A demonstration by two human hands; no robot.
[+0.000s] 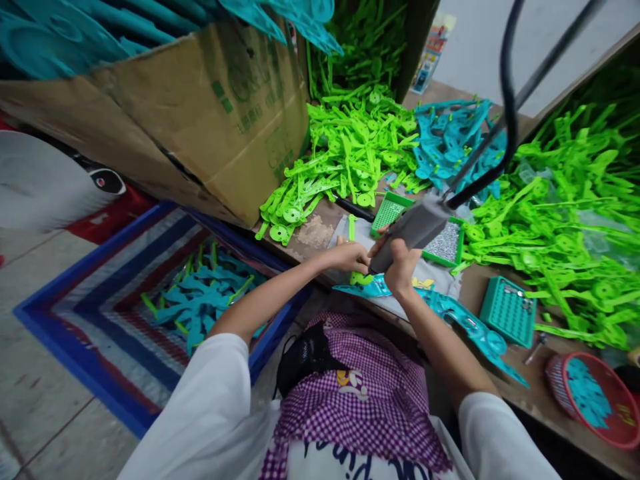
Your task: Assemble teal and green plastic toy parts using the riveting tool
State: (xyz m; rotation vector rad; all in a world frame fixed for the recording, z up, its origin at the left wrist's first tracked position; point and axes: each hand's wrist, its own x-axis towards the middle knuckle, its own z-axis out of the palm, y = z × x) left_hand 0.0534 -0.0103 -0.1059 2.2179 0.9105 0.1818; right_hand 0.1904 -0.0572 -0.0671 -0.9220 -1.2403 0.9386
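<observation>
In my right hand [401, 267] is a grey electric screwdriver [417, 223], tilted so that its tip points down and to the left. My left hand [354, 255] is closed right beside that tip, and its fingertips are partly hidden. Under my left hand lies a lime-green plastic arm [361, 278], showing above and below the fingers. It rests over a long teal plastic piece [467, 327] at the table's front edge. Behind the screwdriver, a green tray of small screws [444, 241] stands next to a green perforated tray [391, 212].
Lime-green parts [355, 147] and teal parts [450, 143] are heaped behind, with more green at right. A cardboard box [215, 120] stands left, above a blue-rimmed crate [95, 373]. A teal pegged block [509, 312] and red basket [595, 433] sit right. A cable runs upward.
</observation>
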